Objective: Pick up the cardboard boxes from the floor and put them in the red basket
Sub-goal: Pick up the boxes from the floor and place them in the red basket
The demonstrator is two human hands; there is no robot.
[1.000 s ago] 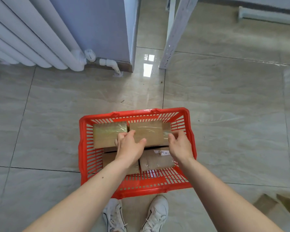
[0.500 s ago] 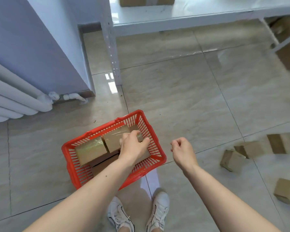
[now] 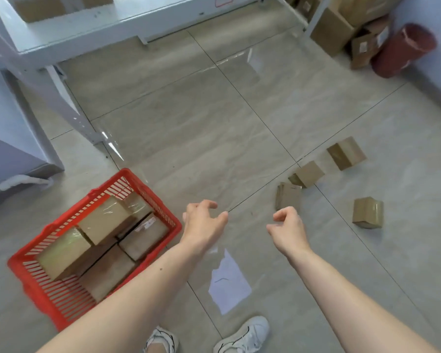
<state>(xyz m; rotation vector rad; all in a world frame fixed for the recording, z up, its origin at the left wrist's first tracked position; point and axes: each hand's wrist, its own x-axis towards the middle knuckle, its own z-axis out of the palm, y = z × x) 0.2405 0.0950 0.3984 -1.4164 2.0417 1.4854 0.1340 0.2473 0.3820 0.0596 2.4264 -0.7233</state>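
Both hands empty, fingers loosely curled | left hand (image 3: pixel 204 222); right hand (image 3: pixel 287 225) | nearest box (image 3: pixel 288 197) ahead; best gripped by opposite sides | red basket (image 3: pixel 31 271) part-filled

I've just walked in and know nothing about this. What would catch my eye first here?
The red basket at lower left, packed with taped cardboard boxes. Then two bare, empty hands, left and right, reaching over the tiled floor toward four loose boxes scattered at right.
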